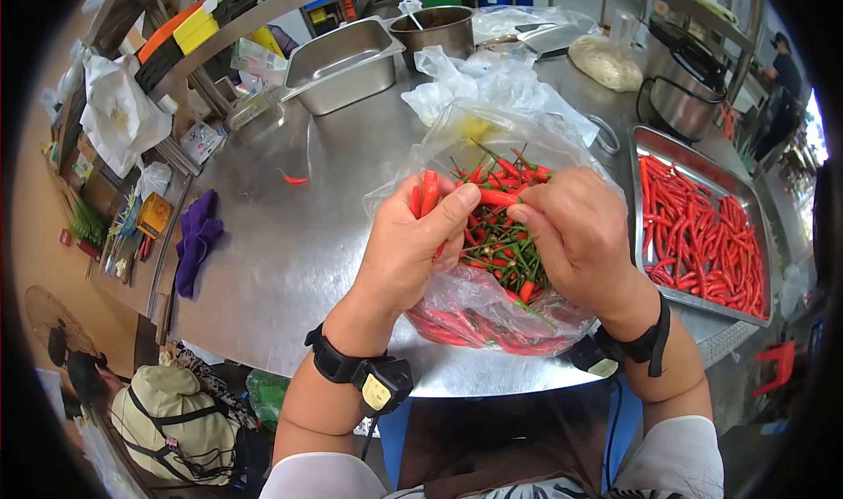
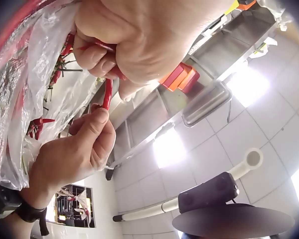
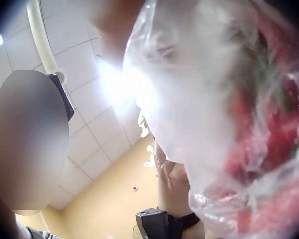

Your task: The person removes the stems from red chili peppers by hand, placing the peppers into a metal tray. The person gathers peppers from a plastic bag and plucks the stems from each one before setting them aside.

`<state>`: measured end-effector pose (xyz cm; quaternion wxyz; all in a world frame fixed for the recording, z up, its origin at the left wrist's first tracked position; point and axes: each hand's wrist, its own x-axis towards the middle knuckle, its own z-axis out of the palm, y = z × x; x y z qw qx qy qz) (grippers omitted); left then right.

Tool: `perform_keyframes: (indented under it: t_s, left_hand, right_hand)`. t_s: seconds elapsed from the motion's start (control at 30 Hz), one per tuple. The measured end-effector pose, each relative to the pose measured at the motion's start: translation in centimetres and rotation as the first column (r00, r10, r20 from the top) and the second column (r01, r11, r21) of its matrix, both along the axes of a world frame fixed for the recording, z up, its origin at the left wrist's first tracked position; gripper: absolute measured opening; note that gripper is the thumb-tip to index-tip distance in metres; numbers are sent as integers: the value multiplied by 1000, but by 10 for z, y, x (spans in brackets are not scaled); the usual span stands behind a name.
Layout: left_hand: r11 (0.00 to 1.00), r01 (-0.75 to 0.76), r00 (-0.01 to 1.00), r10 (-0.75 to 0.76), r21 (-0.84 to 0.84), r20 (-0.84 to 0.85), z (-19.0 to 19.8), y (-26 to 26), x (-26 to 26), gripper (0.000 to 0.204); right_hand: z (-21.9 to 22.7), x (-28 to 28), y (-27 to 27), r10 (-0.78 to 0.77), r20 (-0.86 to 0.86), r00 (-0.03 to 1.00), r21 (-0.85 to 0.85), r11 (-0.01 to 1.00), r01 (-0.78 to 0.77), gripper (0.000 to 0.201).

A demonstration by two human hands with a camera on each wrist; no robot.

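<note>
Both hands meet over a clear plastic bag (image 1: 391,187) filled with red chilies on green stems (image 1: 509,258). A red chili (image 1: 498,197) stretches between them. My left hand (image 1: 406,240) pinches it by one end and also grips other red chilies (image 1: 429,192) in its curled fingers. At the other end, the thumb and fingers of my right hand (image 1: 580,227) pinch the same chili. That chili (image 2: 107,93) shows again between the two hands in the left wrist view. In the right wrist view the blurred bag (image 3: 189,99) hides most of the work.
A metal tray (image 1: 702,299) of red chilies stands to the right. One loose chili (image 1: 293,179) lies on the steel table (image 1: 263,253), left of the bag. Behind are a steel pan (image 1: 351,91), a pot (image 1: 448,35) and a cooker (image 1: 689,82); a purple cloth (image 1: 197,240) lies at left.
</note>
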<state>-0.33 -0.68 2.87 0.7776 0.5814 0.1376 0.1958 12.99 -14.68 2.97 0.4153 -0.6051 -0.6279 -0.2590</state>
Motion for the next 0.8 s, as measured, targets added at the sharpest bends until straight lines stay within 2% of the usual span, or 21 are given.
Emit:
perform_keyframes:
  t_s: [0.13,0.2,0.23,0.3,0.33,0.4,0.43,0.47,0.5,0.53,0.57,0.6,0.67,0.7,0.73,0.77,0.8]
  left_hand:
    - [994,-17,1000,18,-106,4,3,-5,1,20]
    - [988,-37,999,38,-147,3,3,-7,1,19]
    - [986,18,999,-10,-167,48,-1,-5,0,18]
    - [980,75,994,-58,-186,94,-5,-2,-1,17]
    - [980,101,991,-83,-169,108,-6,-1,-2,16]
    - [980,134,986,-116,-146,121,-7,2,-1,15]
    - [973,120,984,-91,-197,152,-7,3,0,14]
    - [962,108,982,-63,-249,180,-9,5,1,12]
    - [956,65,977,-3,-286,212,-11,9,2,9]
    - [956,65,978,-4,-287,210,-11,11,3,9]
    - [956,47,965,32,-289,261,-10,13,5,8]
    - [957,30,947,66,-290,314,-10,15,5,7]
    - [949,82,944,24,-304,328,-11,15,3,5]
    - [951,16,958,75,-309,278,-10,10,4,6]
    - [949,-53,966,128,-312,227,-9,6,5,9]
    - [948,-52,965,129,-314,228,-8,5,5,9]
    - [949,-47,970,117,-313,211,-8,4,5,9]
  right_hand:
    - [5,-3,-5,-19,8,1000,-36,999,19,10]
    - [3,-3,-2,101,-22,995,-4,995,-101,11]
    - [3,-3,-2,100,-21,995,-4,995,-100,11]
    - [1,-5,-1,284,-75,956,-69,955,-289,11]
    - [1,-6,-1,283,-77,956,-69,955,-288,11]
    - [2,-9,-1,460,-87,884,-135,873,-468,12]
    - [6,-10,-5,464,-137,875,-231,844,-483,11]
    - [6,-7,-5,458,-138,878,-228,848,-478,11]
    - [7,0,-3,384,-80,920,-155,907,-392,10]
    - [6,7,-1,305,-28,952,-78,949,-306,11]
    - [3,19,-3,101,-22,995,-142,985,-103,19]
    - [1,27,0,-58,-12,998,-113,992,56,28]
    - [-11,42,1,-116,15,993,-175,978,117,30]
    - [-16,45,1,-118,19,993,-174,977,120,30]
    - [-21,46,1,-129,31,991,-304,944,132,30]
    - [-24,46,1,-137,43,990,-429,892,142,30]
    - [-23,45,0,-135,45,990,-432,891,141,30]
